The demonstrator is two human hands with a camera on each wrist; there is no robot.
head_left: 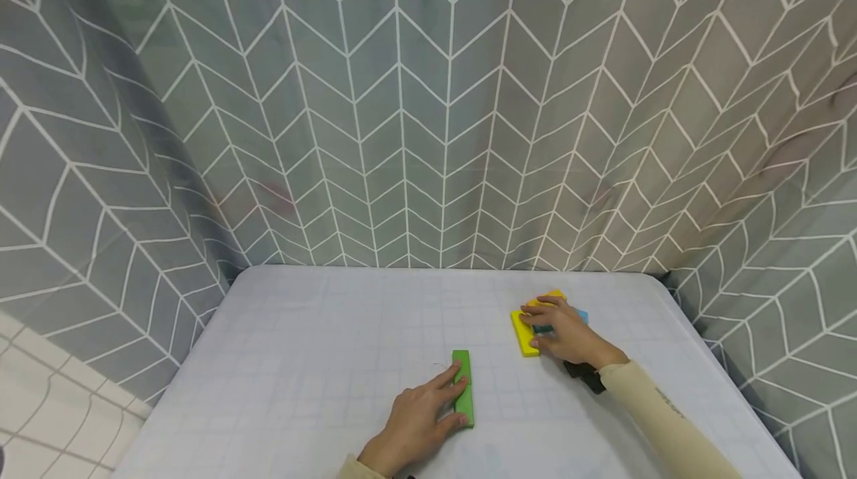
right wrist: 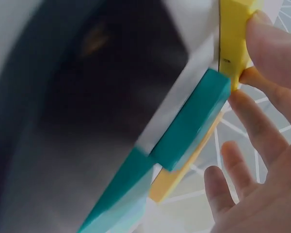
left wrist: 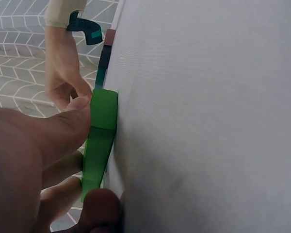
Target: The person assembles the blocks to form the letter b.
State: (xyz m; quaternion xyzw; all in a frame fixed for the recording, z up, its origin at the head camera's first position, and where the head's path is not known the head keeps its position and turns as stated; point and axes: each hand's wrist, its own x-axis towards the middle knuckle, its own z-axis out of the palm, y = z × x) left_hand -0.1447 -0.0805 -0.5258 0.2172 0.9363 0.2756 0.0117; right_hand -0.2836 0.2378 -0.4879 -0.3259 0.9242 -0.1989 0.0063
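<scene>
My left hand [head_left: 418, 419] rests its thumb and fingertips on two green blocks [head_left: 462, 406] laid end to end on the table. The left wrist view shows the seam between these green blocks [left wrist: 103, 109], the thumb on the nearer one. To the right, my right hand [head_left: 569, 334] touches a yellow block [head_left: 525, 341] with thumb and fingertips, its other fingers spread. In the right wrist view, a teal block [right wrist: 191, 119] meets the end of the yellow block [right wrist: 233, 43]. An orange-yellow block [right wrist: 186, 167] lies behind the teal one. The hand partly covers this cluster.
A light blue block [head_left: 582, 314] shows beyond the right hand. In the left wrist view, a reddish block [left wrist: 110, 37] and a dark block [left wrist: 105, 57] line up past the green ones. The white table [head_left: 321, 360] is bounded by patterned curtains [head_left: 422, 129].
</scene>
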